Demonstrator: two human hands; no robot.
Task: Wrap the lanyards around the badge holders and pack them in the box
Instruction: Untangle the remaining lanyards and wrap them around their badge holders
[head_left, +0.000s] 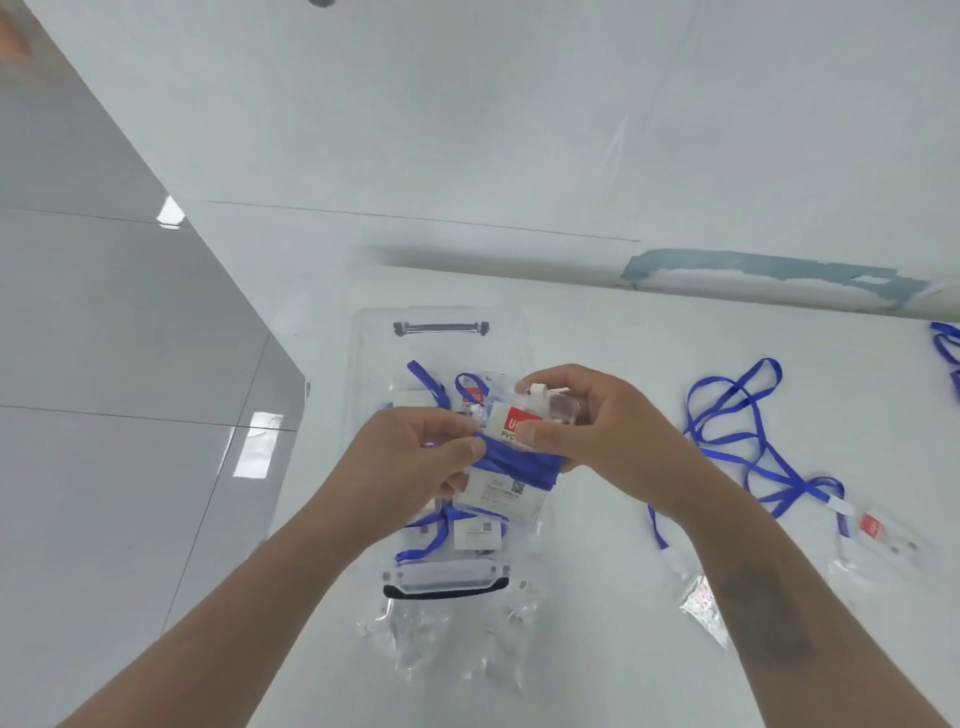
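Over the clear plastic box (371, 353) I hold a clear badge holder (501, 491) with a white and red card inside. A blue lanyard (519, 462) is wound across its middle. My left hand (415, 457) pinches the lanyard at the holder's left edge. My right hand (592, 421) grips the holder's upper right side, thumb on the card. Inside the box lie several wrapped badge holders (475, 535) with blue straps. To the right on the table, a loose blue lanyard (737, 431) runs to another badge holder (878, 535).
The white table (675, 649) ends at the left, with grey floor tiles (104, 364) beyond. Crumpled clear plastic bags (441, 644) lie in front of the box and under my right forearm. Another blue lanyard (948, 348) shows at the right edge. A wall rises behind.
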